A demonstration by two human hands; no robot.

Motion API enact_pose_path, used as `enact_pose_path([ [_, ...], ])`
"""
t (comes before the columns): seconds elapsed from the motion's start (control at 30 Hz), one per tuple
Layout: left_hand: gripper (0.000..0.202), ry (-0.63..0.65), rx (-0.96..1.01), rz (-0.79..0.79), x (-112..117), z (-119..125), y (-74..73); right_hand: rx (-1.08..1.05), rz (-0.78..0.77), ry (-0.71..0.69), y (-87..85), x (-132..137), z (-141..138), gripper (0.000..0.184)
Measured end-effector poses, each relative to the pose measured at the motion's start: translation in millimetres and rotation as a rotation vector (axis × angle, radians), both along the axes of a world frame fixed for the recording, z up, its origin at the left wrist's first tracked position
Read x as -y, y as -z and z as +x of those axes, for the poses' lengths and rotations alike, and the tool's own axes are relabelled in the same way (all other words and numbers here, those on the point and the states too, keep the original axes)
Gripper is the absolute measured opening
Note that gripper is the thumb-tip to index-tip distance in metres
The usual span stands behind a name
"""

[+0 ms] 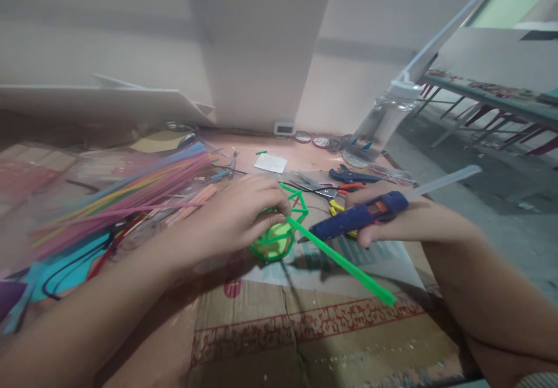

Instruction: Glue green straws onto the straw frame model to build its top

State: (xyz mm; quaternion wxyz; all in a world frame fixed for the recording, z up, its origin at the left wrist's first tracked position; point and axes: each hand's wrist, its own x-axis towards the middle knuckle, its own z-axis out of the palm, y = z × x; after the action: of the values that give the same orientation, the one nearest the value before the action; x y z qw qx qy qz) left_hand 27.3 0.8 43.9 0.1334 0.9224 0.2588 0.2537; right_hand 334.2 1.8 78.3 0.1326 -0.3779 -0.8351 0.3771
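Observation:
My left hand (pixel 248 210) is closed on a small green frame (pixel 272 248) of joined strips with a yellow-green base, low over the cardboard. One long bright green strip (pixel 344 263) sticks out from beside its fingertips towards the lower right. My right hand (pixel 392 219) grips a dark blue hot glue gun (pixel 360 216), and a pale glue stick (pixel 449 180) juts from its back end. The gun's nozzle points left, close to the frame and the green strip; whether it touches them I cannot tell.
Colourful strips (pixel 131 196) lie bundled at the left. Scissors (pixel 314 185), yellow-handled pliers (pixel 335 207) and a blue tool (pixel 353 175) lie behind my hands. A clear bottle (pixel 375 126) stands at the back right. A printed cardboard sheet (pixel 248 353) covers the front.

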Motion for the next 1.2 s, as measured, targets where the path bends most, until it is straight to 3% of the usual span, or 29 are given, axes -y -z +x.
enact_pose_path([
  [0.07,0.012,-0.005,0.008,-0.022,-0.3,-1.2,0.5,0.016,-0.075,0.03,3.0,-4.2,8.3,0.033],
  [0.23,0.011,-0.025,0.011,-0.059,-1.4,-0.8,0.4,-0.24,-0.049,0.407,17.4,-26.1,22.8,0.044],
  [0.37,0.012,-0.024,-0.004,-0.071,-1.4,1.2,-0.3,-0.355,0.03,0.48,24.6,-54.5,13.7,0.049],
  [0.57,0.012,-0.013,-0.019,-0.046,1.4,1.2,-1.0,-0.091,0.115,0.534,29.1,-119.2,-22.6,0.04],
  [0.77,0.012,-0.019,-0.015,-0.044,0.9,0.3,-0.8,0.162,0.113,0.608,62.1,-168.6,-52.7,0.03],
  [0.9,0.01,-0.012,-0.001,-0.043,-0.8,-0.9,1.0,0.274,0.08,0.578,79.7,-175.3,-62.2,0.032],
  [1.0,0.009,0.001,0.013,-0.03,-1.3,-1.3,1.2,0.28,0.106,0.56,81.6,-175.0,-56.7,0.039],
  [1.1,0.01,-0.008,0.015,-0.012,-1.4,-1.1,0.0,0.242,0.226,0.594,74.9,-165.1,-37.0,0.06],
  [1.2,0.011,0.002,0.002,-0.012,-1.2,-1.0,-1.4,0.182,0.442,0.677,63.5,-135.2,-11.4,0.082],
])
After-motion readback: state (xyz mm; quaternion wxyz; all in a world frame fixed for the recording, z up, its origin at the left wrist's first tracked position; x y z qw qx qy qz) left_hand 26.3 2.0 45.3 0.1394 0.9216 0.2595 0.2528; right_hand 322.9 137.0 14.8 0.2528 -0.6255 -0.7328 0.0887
